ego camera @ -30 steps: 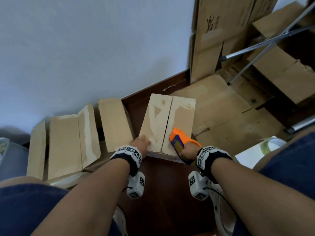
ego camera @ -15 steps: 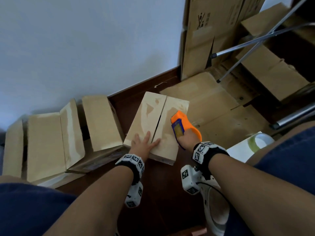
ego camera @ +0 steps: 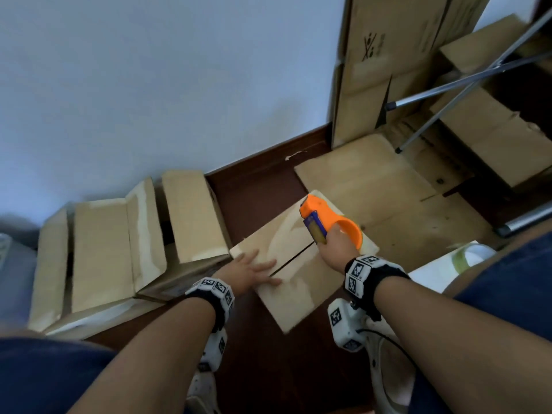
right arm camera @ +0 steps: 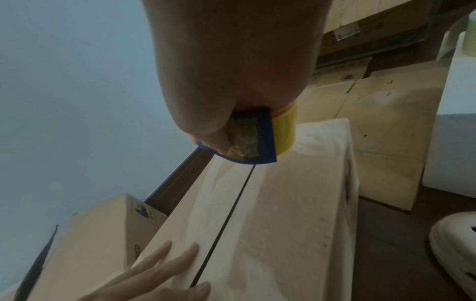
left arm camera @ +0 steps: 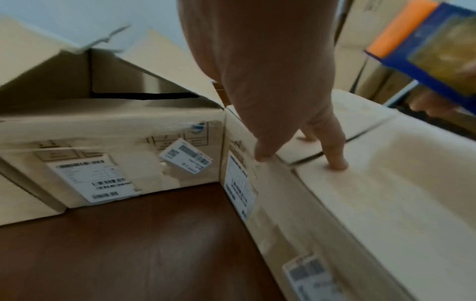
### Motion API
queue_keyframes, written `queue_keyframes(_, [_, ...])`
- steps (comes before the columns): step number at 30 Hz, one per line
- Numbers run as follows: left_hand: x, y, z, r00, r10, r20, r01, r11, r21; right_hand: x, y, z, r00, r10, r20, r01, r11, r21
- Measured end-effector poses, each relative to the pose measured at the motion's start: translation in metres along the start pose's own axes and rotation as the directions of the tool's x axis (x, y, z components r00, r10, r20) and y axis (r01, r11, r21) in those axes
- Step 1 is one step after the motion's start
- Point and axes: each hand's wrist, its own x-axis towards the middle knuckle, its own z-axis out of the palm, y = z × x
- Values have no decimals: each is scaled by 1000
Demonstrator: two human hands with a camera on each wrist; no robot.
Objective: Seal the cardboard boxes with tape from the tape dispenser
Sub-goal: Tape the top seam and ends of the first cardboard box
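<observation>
A closed cardboard box lies on the dark floor, its two top flaps meeting at a dark seam. My left hand lies flat on the near end of the lid, fingers spread across the seam. My right hand grips an orange tape dispenser with a blue blade guard and holds it over the far end of the seam. The dispenser hangs above the lid in the left wrist view. No tape shows along the seam.
A second box with its flaps standing open sits to the left against the wall, labels on its side. Flattened cardboard lies beyond, more boxes and metal poles at the right. A white shoe rests near right.
The box has turned clockwise and slid toward me, so its seam now runs diagonally. My right hand carried the dispenser to the far end; my left hand stayed flat on the near end.
</observation>
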Motion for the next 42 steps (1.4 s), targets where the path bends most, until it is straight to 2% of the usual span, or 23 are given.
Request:
queue_keyframes(2, [-3, -4, -7, 1000, -9, 15, 10, 998, -55, 1, 1, 0, 1000, 8, -7, -8, 1000, -24])
queue_keyframes(4, [3, 4, -19, 1000, -20, -22, 18, 996, -93, 1, 1, 0, 1000, 26, 1, -26, 999, -35])
queue_keyframes(6, [13, 23, -27, 993, -106, -48, 98, 984, -150, 2, -1, 2, 999, 34, 7, -34, 999, -41])
queue_keyframes(7, [17, 35, -29, 987, -156, -24, 149, 970, -190, 2, -2, 3, 999, 36, 11, -35, 998, -49])
queue_keyframes(9, [25, 56, -26, 983, -181, 36, 185, 965, -185, 2, -5, 7, 999, 33, 27, -31, 997, -78])
queue_keyframes(11, [27, 68, -24, 986, -155, 60, 163, 976, -142, 3, -5, 12, 999, 6, 39, -2, 995, -98])
queue_keyframes(15, [29, 63, -24, 989, -119, 86, 132, 976, -174, 3, -2, 17, 999, -35, 31, 39, 991, -132])
queue_keyframes(22, [31, 58, -25, 989, -74, 130, 90, 988, -126, 2, 7, 17, 1000, -18, -1, 17, 990, -140])
queue_keyframes(29, [35, 68, -21, 995, 15, 103, -10, 999, -51, 5, 17, 16, 999, -32, 24, 35, 983, -181])
queue_keyframes(35, [42, 42, -20, 994, 60, 88, -60, 998, 1, 4, 24, 14, 999, 0, 39, 7, 983, -182])
queue_keyframes(42, [35, -24, -40, 984, 45, 171, -58, 996, 73, 1, 32, 13, 997, -4, 75, 18, 983, -184])
